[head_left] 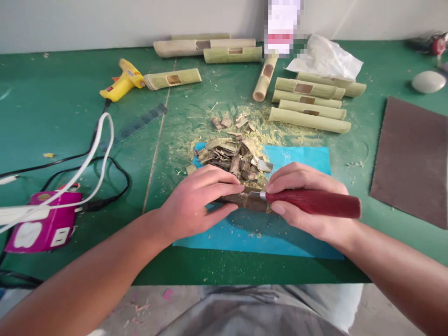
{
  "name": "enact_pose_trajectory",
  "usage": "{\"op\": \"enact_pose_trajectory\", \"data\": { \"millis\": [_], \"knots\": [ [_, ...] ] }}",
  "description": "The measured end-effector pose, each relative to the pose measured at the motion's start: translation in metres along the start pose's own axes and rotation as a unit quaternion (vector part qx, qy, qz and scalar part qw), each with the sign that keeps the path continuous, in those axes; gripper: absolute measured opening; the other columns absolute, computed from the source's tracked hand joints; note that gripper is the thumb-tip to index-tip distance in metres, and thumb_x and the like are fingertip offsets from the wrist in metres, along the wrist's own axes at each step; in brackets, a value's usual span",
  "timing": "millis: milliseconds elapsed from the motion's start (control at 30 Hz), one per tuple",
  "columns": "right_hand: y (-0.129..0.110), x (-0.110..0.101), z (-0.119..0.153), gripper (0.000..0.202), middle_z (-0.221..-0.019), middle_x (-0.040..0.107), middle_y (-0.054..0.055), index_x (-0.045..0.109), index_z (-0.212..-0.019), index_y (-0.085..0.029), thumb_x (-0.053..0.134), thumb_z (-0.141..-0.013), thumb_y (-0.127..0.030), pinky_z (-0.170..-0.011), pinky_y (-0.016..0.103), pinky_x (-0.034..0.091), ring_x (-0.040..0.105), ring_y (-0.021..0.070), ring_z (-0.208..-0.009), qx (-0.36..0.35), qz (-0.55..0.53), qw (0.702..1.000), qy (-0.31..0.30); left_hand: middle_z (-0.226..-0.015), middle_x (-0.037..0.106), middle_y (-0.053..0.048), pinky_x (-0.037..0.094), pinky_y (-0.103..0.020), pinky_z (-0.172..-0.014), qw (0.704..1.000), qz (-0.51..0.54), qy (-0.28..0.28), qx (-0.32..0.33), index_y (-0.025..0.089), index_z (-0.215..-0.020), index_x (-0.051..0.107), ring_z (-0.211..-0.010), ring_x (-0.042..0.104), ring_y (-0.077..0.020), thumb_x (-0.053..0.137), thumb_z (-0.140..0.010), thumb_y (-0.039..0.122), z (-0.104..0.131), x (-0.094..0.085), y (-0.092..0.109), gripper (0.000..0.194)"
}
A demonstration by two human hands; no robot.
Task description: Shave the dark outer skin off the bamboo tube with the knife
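Note:
A dark brown bamboo piece (255,202) lies crosswise on a blue sheet (297,240). My left hand (199,200) grips its left end, thumb on the near side and fingers on the far side. In my right hand (308,200) is a carving knife with a thick red handle (325,203); its short metal blade touches the top of the bamboo. The right fingertips rest close to the blade, by the bamboo's right part. Just beyond the bamboo sits a heap of bamboo chips (234,156).
Cut bamboo tubes (311,122) lie at the back right, others (233,55) at the back. A yellow glue gun (122,84), cables and a magenta power strip (44,221) are on the left. A brown sheet (413,161) and white oval object (429,82) lie right.

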State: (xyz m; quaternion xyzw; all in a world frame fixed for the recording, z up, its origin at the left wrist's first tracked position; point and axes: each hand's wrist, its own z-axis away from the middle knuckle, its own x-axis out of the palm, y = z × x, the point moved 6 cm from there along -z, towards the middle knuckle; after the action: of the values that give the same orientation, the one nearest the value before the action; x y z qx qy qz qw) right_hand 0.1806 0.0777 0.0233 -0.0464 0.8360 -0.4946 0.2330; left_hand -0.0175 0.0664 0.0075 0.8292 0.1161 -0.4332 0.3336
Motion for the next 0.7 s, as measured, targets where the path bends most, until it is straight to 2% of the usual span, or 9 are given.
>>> {"op": "enact_pose_trajectory", "data": {
  "millis": [133, 233, 300, 400, 467, 600, 700],
  "knots": [
    [-0.002, 0.001, -0.002, 0.013, -0.091, 0.077, 0.002, 0.074, -0.095, -0.025, 0.079, -0.085, -0.019, -0.082, 0.031, 0.063, 0.074, 0.016, -0.086, -0.003, -0.006, 1.0, -0.001, -0.108, 0.076, -0.01, 0.06, -0.036, -0.088, 1.0, -0.004, 0.0, 0.004, 0.017, -0.114, 0.07, -0.099, 0.072, -0.0215, 0.069, -0.096, 0.022, 0.0, 0.0, 0.0, 0.019],
    [-0.003, 0.0, -0.001, 0.013, -0.086, 0.075, 0.001, 0.071, -0.088, -0.025, 0.074, -0.083, -0.013, -0.076, 0.031, 0.061, 0.073, 0.0161, -0.081, 0.007, 0.012, 1.0, 0.003, -0.108, 0.077, -0.01, 0.06, -0.036, -0.088, 1.0, -0.007, 0.0, 0.005, 0.017, -0.113, 0.07, -0.099, 0.072, -0.0214, 0.068, -0.096, 0.022, 0.0, 0.0, 0.001, 0.018],
    [-0.002, -0.004, 0.004, 0.015, -0.079, 0.071, 0.0, 0.068, -0.081, -0.026, 0.068, -0.082, -0.011, -0.069, 0.033, 0.059, 0.07, 0.0165, -0.074, 0.02, 0.031, 0.999, 0.036, -0.107, 0.077, -0.01, 0.06, -0.036, -0.088, 1.0, -0.005, -0.001, 0.002, 0.018, -0.113, 0.07, -0.099, 0.072, -0.021, 0.068, -0.097, 0.022, -0.001, -0.001, 0.001, 0.017],
    [0.002, -0.013, 0.014, 0.017, -0.074, 0.068, 0.0, 0.064, -0.075, -0.027, 0.064, -0.087, -0.015, -0.06, 0.037, 0.055, 0.065, 0.0182, -0.066, 0.025, 0.017, 0.991, 0.132, -0.108, 0.077, -0.01, 0.06, -0.036, -0.088, 1.0, -0.003, -0.003, 0.0, 0.019, -0.113, 0.07, -0.099, 0.073, -0.0211, 0.068, -0.097, 0.021, -0.001, -0.001, 0.001, 0.017],
    [0.006, -0.014, 0.018, 0.016, -0.074, 0.069, 0.001, 0.065, -0.076, -0.028, 0.064, -0.089, -0.019, -0.059, 0.037, 0.056, 0.065, 0.0193, -0.066, 0.029, 0.001, 0.987, 0.156, -0.109, 0.077, -0.01, 0.06, -0.036, -0.089, 1.0, -0.003, -0.004, 0.0, 0.018, -0.114, 0.07, -0.101, 0.073, -0.0212, 0.068, -0.097, 0.021, -0.001, 0.0, 0.001, 0.017],
    [0.005, -0.007, 0.011, 0.01, -0.082, 0.073, 0.001, 0.068, -0.084, -0.028, 0.071, -0.087, -0.019, -0.072, 0.036, 0.062, 0.071, 0.0193, -0.076, 0.04, 0.018, 0.994, 0.099, -0.109, 0.077, -0.01, 0.06, -0.036, -0.089, 1.0, -0.005, -0.006, 0.001, 0.018, -0.114, 0.069, -0.1, 0.072, -0.0211, 0.068, -0.097, 0.022, 0.0, 0.0, 0.0, 0.018],
    [0.0, -0.003, 0.004, 0.01, -0.084, 0.075, 0.0, 0.07, -0.087, -0.027, 0.074, -0.086, -0.018, -0.078, 0.033, 0.063, 0.073, 0.0174, -0.08, 0.024, 0.015, 0.998, 0.053, -0.108, 0.076, -0.01, 0.059, -0.036, -0.089, 1.0, -0.005, -0.005, 0.003, 0.017, -0.114, 0.069, -0.099, 0.072, -0.0211, 0.068, -0.097, 0.022, 0.0, 0.0, 0.0, 0.018]
  ]
}}
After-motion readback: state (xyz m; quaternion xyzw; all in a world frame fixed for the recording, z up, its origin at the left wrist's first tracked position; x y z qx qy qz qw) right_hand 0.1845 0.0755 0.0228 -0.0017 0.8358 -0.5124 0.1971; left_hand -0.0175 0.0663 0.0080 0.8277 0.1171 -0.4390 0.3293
